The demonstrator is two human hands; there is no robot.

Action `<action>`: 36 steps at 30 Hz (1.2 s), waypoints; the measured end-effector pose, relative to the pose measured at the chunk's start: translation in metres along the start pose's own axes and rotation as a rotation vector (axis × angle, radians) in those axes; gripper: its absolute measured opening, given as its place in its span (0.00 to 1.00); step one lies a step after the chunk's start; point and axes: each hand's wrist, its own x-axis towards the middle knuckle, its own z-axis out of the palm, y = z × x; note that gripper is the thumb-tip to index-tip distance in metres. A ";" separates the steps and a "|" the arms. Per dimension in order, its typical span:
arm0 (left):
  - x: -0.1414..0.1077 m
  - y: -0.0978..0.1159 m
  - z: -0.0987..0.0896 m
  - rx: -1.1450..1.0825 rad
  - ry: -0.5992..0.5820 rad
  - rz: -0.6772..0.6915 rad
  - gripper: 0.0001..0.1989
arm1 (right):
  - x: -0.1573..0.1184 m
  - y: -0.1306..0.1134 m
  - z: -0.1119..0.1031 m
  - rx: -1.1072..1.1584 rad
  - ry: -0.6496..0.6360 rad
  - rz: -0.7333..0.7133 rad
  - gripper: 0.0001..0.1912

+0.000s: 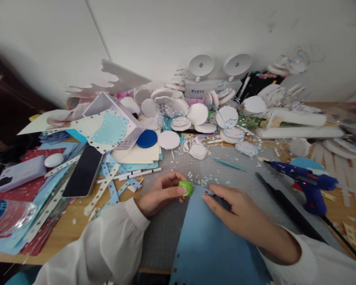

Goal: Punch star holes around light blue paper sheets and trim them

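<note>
My left hand is closed on a small green craft punch, its thumb across the near side. The punch sits at the far left corner of a light blue paper sheet. A row of small punched shapes runs along the sheet's lower left edge. My right hand holds the sheet near its far edge, thumb and forefinger on the paper; its other fingers are partly hidden. Tiny punched-out bits lie just beyond the sheet on the grey cutting mat.
A blue glue gun with a red light lies at right, beside a long black tool. Teal tweezers lie ahead. White foam discs pile along the back. At left are a phone, markers and paper strips.
</note>
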 end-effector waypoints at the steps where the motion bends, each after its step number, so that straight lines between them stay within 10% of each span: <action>1: 0.000 0.000 0.001 0.012 0.004 -0.003 0.15 | 0.000 -0.001 0.000 -0.027 0.012 0.001 0.15; 36: -0.002 -0.004 0.003 0.171 -0.057 -0.023 0.16 | 0.000 0.001 -0.005 -0.001 -0.123 -0.050 0.15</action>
